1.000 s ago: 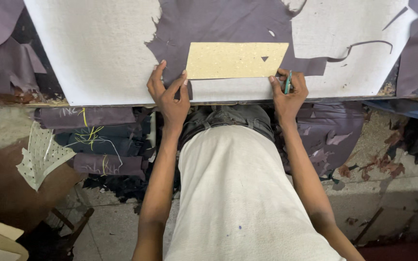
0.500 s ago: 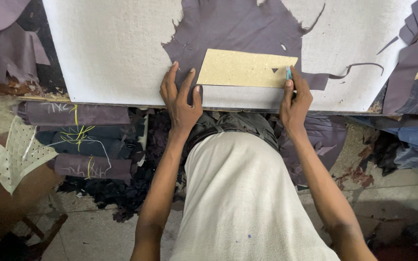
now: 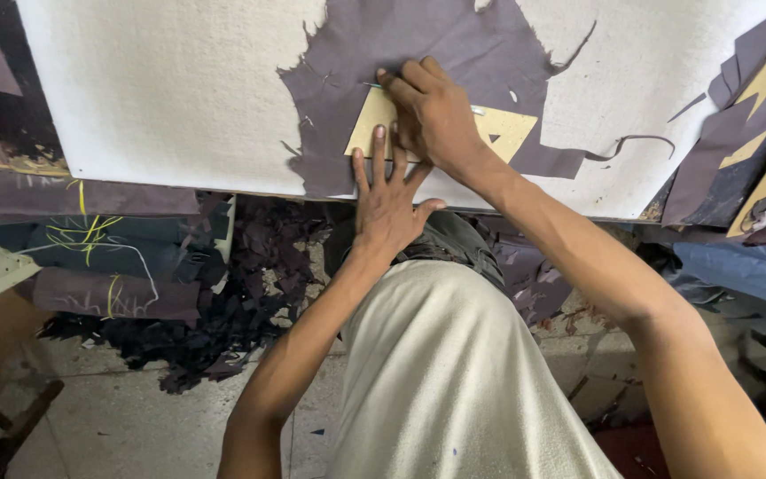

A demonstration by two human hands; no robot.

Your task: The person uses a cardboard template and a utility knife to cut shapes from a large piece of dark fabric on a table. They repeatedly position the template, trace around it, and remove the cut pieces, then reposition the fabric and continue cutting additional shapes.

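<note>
Left hand [image 3: 389, 208] lies flat, fingers spread, pinning the tan rectangular cardboard template [image 3: 500, 131] on thin limp purple-grey fabric sheet [image 3: 454, 53] at its 6 o'clock edge. Right hand [image 3: 436, 111], grip closed on a slim pen-like tool [image 3: 374, 85], works the 10 o'clock corner; template looks light and stiff, best pressed flat near edges on the white bench [image 3: 161, 89]

Tailoring workshop, cutting table [image 3: 161, 98], fabric scraps [image 3: 241, 293]

left hand [image 3: 390, 200] flat on tan card [image 3: 498, 131] | right hand [image 3: 436, 111] tracing | purple cloth [image 3: 454, 44] beneath

Tan cardboard template [image 3: 507, 131] w/ small triangular cutout, on dark purple-grey fabric [image 3: 454, 53]. Table top [image 3: 161, 89] off-white, speckled. Shirt [image 3: 454, 381] pale cream. Folded fabric [image 3: 108, 266] below: dk purple w/ yellow chalk lines. Blue cloth [image 3: 746, 266] at right.
</note>
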